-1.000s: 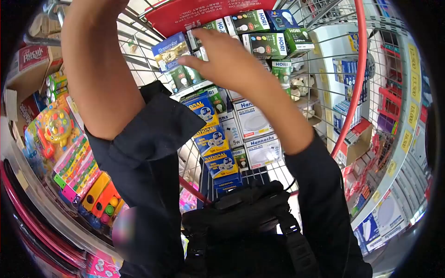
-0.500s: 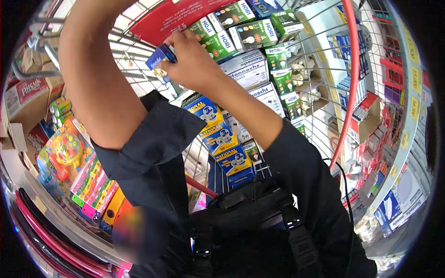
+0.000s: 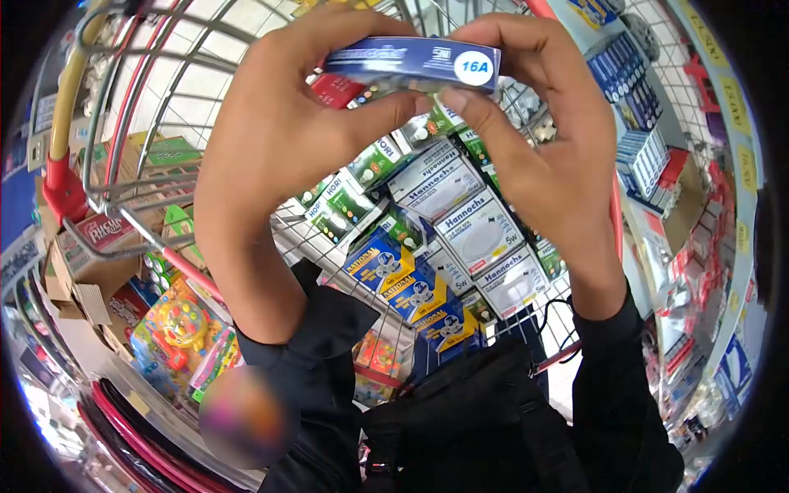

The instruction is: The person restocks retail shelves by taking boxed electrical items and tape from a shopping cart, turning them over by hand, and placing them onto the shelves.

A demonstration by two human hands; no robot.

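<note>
A slim blue box (image 3: 411, 62) with a white round "16A" mark is held up over a wire shopping cart (image 3: 185, 99). My left hand (image 3: 279, 135) is closed on its left end, thumb along the lower edge. At the right end, my right hand (image 3: 555, 135) grips it too, the two thumb tips close together. Beneath my hands lie white Hannochs lamp boxes (image 3: 475, 234), green HORI bulb boxes (image 3: 341, 207) and yellow-and-blue National electrical tape boxes (image 3: 419, 292). My hands hide part of the cart's far end.
Right of the cart runs a shelf with price labels (image 3: 744, 168) and stacked blue packs (image 3: 616, 74). On the left are cardboard cartons (image 3: 99, 238) and a colourful toy pack (image 3: 181, 324). The cart's red bar (image 3: 616, 222) passes by my right forearm.
My hands have come apart and now hold the blue box between them, higher and further right than before. The view has shifted, showing more of the cart's left side.
</note>
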